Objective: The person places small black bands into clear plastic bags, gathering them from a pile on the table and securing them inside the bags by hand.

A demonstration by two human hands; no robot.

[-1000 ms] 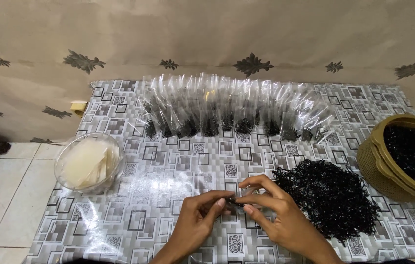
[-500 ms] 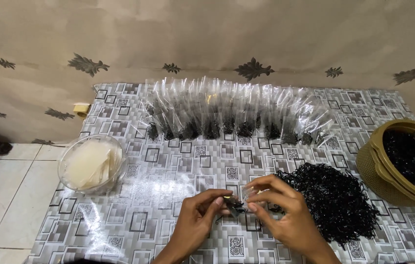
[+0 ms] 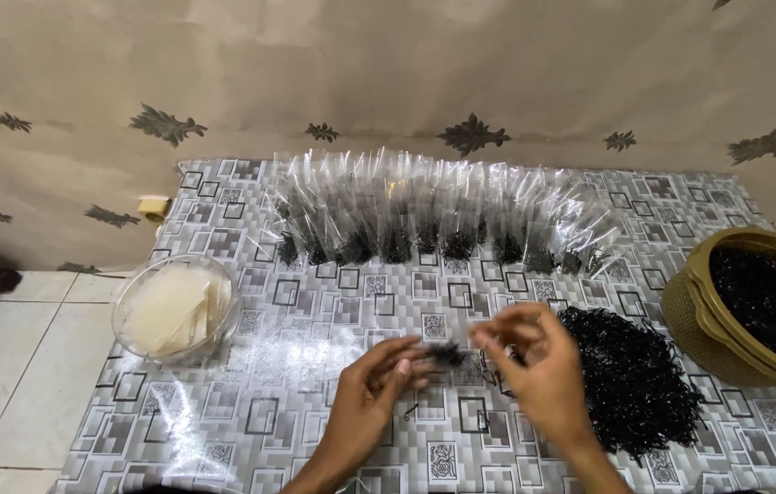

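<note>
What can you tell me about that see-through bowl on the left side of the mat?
The clear bowl is round, shallow and looks like thin plastic. It sits upright at the left edge of the patterned mat, beside the tiled floor. Inside lies a loose stack of pale, translucent flat sheets, possibly small bags. Neither hand touches it; the left hand is nearest but well apart.

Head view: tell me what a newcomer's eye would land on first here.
The long row of clear plastic bags, each with dark bits at the bottom, stands across the far side of the patterned mat. At the near edge, the left hand pinches a small black tuft, with the right hand raised just beside it. A heap of black strands lies to the right, next to an olive basket holding more.
</note>
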